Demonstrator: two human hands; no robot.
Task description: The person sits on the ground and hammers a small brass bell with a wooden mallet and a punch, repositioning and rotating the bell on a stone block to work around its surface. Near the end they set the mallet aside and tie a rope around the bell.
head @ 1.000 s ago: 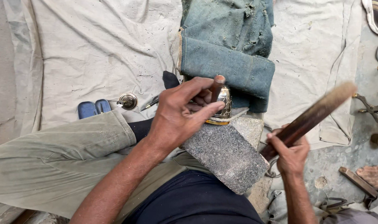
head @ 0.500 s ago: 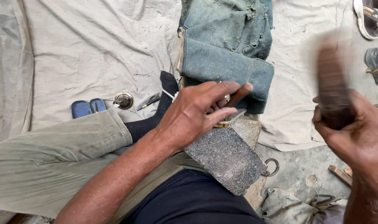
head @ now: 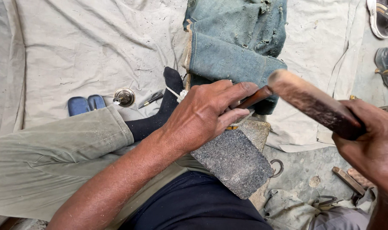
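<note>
My left hand (head: pixel 206 113) grips a thin brown rod-like tool (head: pixel 254 97) and presses a small metal piece, mostly hidden under the fingers, onto a dark grey stone block (head: pixel 234 159) that rests on my lap. My right hand (head: pixel 370 142) holds a thick wooden stick (head: pixel 313 104), whose rounded end is just right of the tool's tip and above the block. My legs, in olive trousers and a black sock (head: pixel 160 115), are folded beneath the block.
Folded blue denim (head: pixel 234 47) lies beyond the block on a pale cloth sheet (head: pixel 83 47). A round metal fitting (head: pixel 124 97), a small pointed tool (head: pixel 151 99) and a blue case (head: pixel 85 104) lie left. Sandals (head: pixel 383 19) and metal scraps (head: pixel 343 179) sit right.
My right hand raised the wooden stick, then brought it down toward the tool in my left hand. The left hand has stayed on the block.
</note>
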